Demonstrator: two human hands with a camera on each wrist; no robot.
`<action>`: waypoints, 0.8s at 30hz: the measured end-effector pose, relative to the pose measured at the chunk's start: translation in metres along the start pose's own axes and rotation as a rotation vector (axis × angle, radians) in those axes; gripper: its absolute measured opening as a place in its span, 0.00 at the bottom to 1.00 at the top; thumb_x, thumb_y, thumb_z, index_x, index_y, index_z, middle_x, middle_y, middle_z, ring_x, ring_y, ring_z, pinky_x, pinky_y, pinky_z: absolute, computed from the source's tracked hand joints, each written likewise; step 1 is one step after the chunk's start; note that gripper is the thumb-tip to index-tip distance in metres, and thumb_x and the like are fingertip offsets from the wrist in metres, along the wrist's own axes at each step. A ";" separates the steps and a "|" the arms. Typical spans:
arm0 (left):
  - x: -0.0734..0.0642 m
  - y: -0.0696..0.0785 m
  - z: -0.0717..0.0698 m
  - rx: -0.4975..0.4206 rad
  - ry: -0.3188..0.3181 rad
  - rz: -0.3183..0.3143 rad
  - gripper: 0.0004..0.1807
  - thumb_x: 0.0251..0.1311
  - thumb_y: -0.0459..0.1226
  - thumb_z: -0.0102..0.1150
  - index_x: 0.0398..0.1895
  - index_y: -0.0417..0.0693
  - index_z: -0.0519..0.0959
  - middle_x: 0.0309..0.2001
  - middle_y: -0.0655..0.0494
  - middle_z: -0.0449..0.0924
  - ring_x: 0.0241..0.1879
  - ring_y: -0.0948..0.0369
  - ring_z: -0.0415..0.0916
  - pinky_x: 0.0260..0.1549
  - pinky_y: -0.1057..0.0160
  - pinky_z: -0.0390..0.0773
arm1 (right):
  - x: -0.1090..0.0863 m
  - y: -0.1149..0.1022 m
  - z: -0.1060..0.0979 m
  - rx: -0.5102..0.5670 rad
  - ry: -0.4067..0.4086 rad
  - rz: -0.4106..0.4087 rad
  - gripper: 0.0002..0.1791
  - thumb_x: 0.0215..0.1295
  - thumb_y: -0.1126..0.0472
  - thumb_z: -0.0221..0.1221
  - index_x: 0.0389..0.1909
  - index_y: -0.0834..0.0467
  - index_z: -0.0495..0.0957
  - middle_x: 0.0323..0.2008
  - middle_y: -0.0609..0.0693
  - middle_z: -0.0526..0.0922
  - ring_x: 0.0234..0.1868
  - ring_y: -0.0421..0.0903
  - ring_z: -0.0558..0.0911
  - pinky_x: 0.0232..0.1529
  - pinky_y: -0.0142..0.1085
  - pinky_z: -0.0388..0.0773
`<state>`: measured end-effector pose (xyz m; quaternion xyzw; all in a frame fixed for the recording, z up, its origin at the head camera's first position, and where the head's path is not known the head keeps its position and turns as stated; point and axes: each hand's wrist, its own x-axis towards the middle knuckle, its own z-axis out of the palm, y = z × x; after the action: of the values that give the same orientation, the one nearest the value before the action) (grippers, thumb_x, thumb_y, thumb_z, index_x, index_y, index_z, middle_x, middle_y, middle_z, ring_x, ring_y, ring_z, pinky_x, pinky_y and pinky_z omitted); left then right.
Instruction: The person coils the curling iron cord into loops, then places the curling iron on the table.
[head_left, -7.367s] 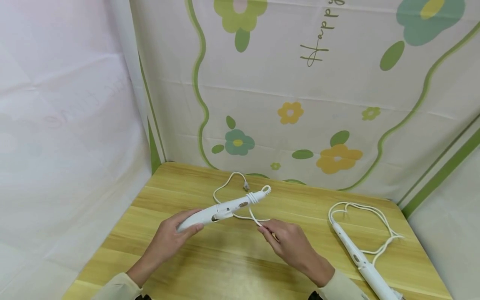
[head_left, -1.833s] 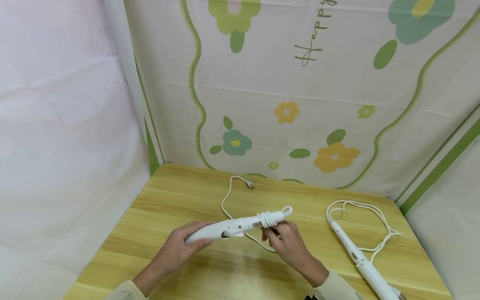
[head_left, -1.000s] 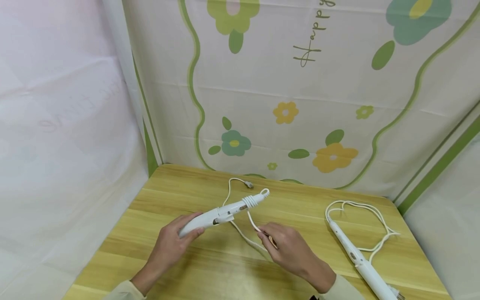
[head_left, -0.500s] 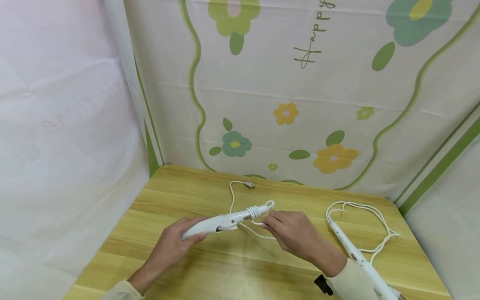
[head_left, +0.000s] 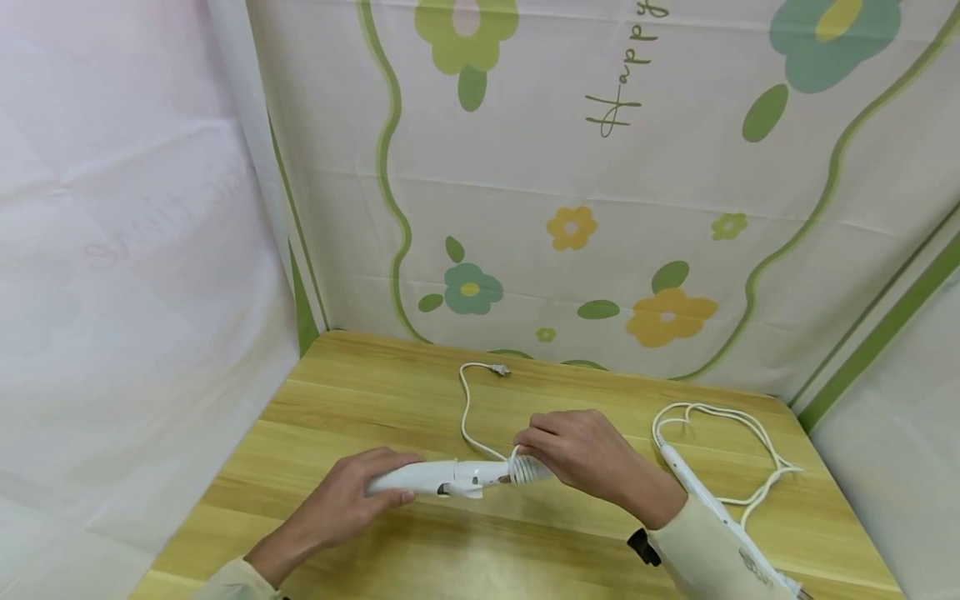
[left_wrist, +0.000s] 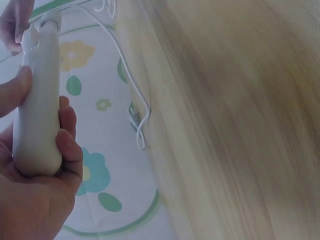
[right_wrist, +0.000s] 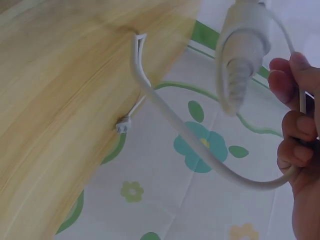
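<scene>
My left hand [head_left: 341, 500] grips the thick end of a white curling iron [head_left: 420, 477], thumb along its near side in the head view. Several turns of its white power cord [head_left: 523, 469] wrap the narrow end. My right hand [head_left: 588, 458] pinches the cord just above that end and hides the tip. In the right wrist view, the cord [right_wrist: 185, 130] hangs from the curled right fingers in a wide bend. The free length runs to the plug [head_left: 499, 369] lying near the table's far edge.
A second white curling iron [head_left: 701, 492] lies at the right, partly under the right sleeve, its cord [head_left: 761, 433] in a loose loop behind it. The wooden table [head_left: 375, 392] meets a flower-printed cloth [head_left: 495, 183] at the back and a pale cloth [head_left: 135, 292] at the left.
My right hand has carried the cord from below the iron up and over its narrow end. The wraps have grown over these seconds. The iron has dropped to nearly level.
</scene>
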<state>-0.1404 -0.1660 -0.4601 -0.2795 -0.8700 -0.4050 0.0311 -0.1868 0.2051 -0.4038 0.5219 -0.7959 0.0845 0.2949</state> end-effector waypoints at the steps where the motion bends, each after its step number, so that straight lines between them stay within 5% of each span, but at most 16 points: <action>1: 0.000 -0.001 -0.001 -0.011 -0.017 0.012 0.21 0.72 0.47 0.71 0.65 0.56 0.86 0.51 0.63 0.90 0.43 0.71 0.80 0.41 0.66 0.79 | 0.000 0.001 0.001 0.020 0.001 -0.003 0.08 0.82 0.52 0.62 0.43 0.46 0.89 0.31 0.37 0.81 0.24 0.30 0.73 0.24 0.22 0.69; 8: 0.001 -0.004 -0.005 -0.121 -0.103 0.091 0.20 0.72 0.42 0.70 0.66 0.56 0.86 0.51 0.62 0.90 0.45 0.70 0.82 0.44 0.64 0.81 | -0.001 0.010 0.007 0.186 -0.031 0.003 0.05 0.77 0.53 0.67 0.44 0.44 0.92 0.32 0.36 0.82 0.24 0.27 0.71 0.26 0.18 0.66; 15: 0.003 -0.013 -0.006 -0.232 -0.176 0.062 0.21 0.74 0.39 0.69 0.68 0.52 0.84 0.56 0.56 0.90 0.49 0.67 0.83 0.49 0.64 0.82 | -0.006 0.012 0.010 0.397 -0.095 0.061 0.07 0.79 0.57 0.65 0.49 0.47 0.92 0.38 0.38 0.87 0.29 0.25 0.76 0.33 0.18 0.72; 24: 0.002 -0.013 -0.001 -0.288 -0.109 0.002 0.21 0.74 0.36 0.68 0.68 0.51 0.84 0.58 0.55 0.89 0.45 0.66 0.82 0.44 0.64 0.80 | -0.005 0.004 0.024 0.469 -0.017 0.088 0.08 0.81 0.54 0.64 0.51 0.50 0.90 0.38 0.39 0.88 0.34 0.29 0.83 0.38 0.21 0.80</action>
<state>-0.1490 -0.1724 -0.4680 -0.3037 -0.8029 -0.5098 -0.0563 -0.1977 0.2002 -0.4259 0.5416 -0.7790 0.2753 0.1550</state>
